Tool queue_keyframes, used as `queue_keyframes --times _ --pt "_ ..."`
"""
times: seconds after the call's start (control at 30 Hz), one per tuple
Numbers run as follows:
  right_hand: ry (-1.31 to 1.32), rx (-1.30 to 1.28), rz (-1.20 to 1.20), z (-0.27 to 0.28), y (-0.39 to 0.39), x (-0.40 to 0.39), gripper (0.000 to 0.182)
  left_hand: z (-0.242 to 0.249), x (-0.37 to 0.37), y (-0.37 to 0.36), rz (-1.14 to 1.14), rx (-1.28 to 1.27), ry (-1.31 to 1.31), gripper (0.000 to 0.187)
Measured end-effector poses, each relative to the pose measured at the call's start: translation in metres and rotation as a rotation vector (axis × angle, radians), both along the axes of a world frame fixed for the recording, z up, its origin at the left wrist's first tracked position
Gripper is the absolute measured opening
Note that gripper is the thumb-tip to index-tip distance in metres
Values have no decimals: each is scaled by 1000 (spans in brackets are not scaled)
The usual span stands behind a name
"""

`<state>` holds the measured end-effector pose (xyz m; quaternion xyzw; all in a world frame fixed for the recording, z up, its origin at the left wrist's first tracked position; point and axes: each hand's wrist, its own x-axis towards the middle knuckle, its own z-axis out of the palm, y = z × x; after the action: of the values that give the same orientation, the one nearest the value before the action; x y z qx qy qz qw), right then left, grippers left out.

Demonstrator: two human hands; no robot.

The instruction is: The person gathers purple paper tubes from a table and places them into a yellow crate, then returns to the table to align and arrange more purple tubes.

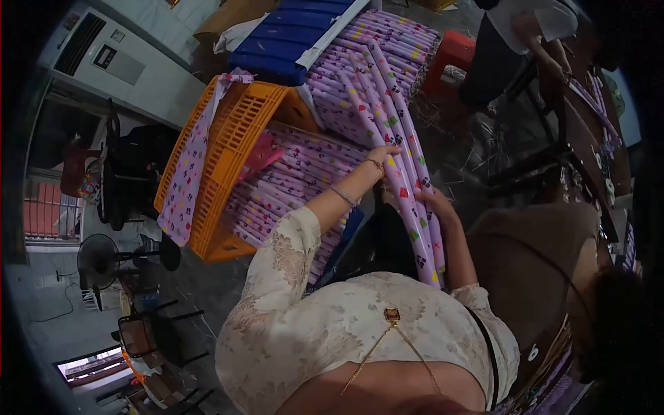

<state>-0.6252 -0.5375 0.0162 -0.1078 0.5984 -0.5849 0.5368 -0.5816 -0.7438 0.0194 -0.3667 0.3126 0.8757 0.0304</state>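
A few long rolls (408, 213) of light purple patterned wrapping paper slant across in front of my chest, their far ends fanned slightly apart. My left hand (385, 156) wraps around them near their middle. Lower down, on the other side, my right hand (438, 205) grips the same rolls, with its fingers partly hidden behind them. Beside my left arm, many similar rolls (297, 185) lie stacked in an orange plastic crate (228, 162). Another stack of rolls (404, 43) lies beyond the held rolls' far ends.
A blue crate (280, 38) stands next to the far stack, with a red stool (449, 59) to its right. At the upper right, a person (532, 31) works at a table (588, 117). A patterned sheet (185, 176) hangs over the orange crate; scraps litter the floor.
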Motion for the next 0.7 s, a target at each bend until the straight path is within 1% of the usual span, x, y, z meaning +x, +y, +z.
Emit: queue_keyframes --times 0.07,0.1,0.13,0.17,0.2,0.23,0.27,0.3,0.37,0.43,0.47,0.5,0.57,0.6,0.63,0.7 --pt "-84 7 19 -1 -33 -41 54 -4 -31 -29 2 32 92 31" --pt "-60 49 28 -6 -49 -63 55 -16 -51 -46 27 20 89 33" --pt "-35 89 30 -10 -64 -82 55 -34 -71 -66 43 66 96 33" --pt "-73 30 59 -9 -78 -97 56 -44 -87 -82 56 116 94 34" --pt "-81 60 88 -2 -96 -114 56 -40 -97 -94 79 144 115 34" --pt "-94 99 120 4 -109 -130 56 -31 -107 -105 94 169 65 35" --pt "-132 114 170 -6 -123 -151 56 -25 -115 -115 110 197 11 35" --pt "-140 123 171 -4 -137 -170 56 -30 -124 -126 109 247 12 37" --pt "-47 142 340 -1 -166 -201 56 -38 -137 -142 259 169 10 36" --pt "16 158 463 -15 -198 -237 55 -44 -152 -163 307 173 -18 38" --pt "73 171 532 -21 -214 -256 55 -45 -159 -175 346 116 -65 42" --pt "211 273 672 -23 -238 -277 54 -48 -168 -187 383 60 -112 46" --pt "463 317 676 12 -287 -302 54 -42 -191 -224 391 89 -255 48" --pt "592 356 684 -13 -312 -322 56 -34 -203 -241 413 107 -314 50" --pt "724 394 688 -38 -336 -340 58 -66 -212 -265 399 180 -90 57" --pt "663 208 803 -20 -381 -359 58 -81 -234 -305 485 40 -126 68"
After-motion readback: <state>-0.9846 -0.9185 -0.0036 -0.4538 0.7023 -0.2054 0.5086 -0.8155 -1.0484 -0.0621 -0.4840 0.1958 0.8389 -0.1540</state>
